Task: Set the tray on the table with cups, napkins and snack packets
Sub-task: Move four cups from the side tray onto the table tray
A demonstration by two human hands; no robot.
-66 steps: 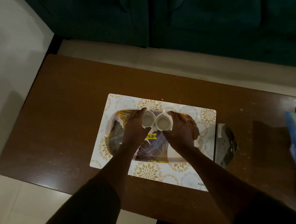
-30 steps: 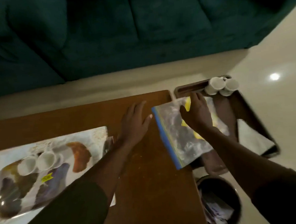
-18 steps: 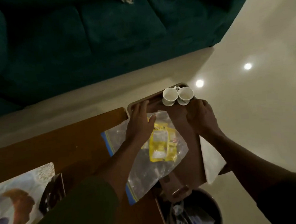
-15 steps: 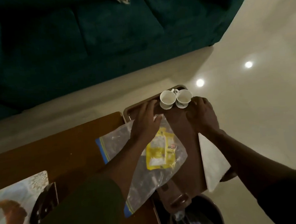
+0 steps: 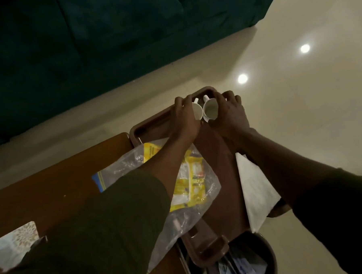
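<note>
At the far end of the tray (image 5: 218, 166), the left hand (image 5: 185, 117) curls round the left cup (image 5: 197, 113), the right hand (image 5: 229, 113) round the right cup (image 5: 210, 112); lifted carelessly, they could knock together.

No lettering can be read. The yellow packets (image 5: 188, 185) in the clear bag (image 5: 186, 218), which lies across the tray's (image 5: 226, 176) left edge, carry white and red printed panels too blurred to make out.

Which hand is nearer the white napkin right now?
Right. The right hand grips the right cup at the far end of the tray, with the napkin beside its forearm. The left hand grips the left cup, farther from the napkin.
</note>
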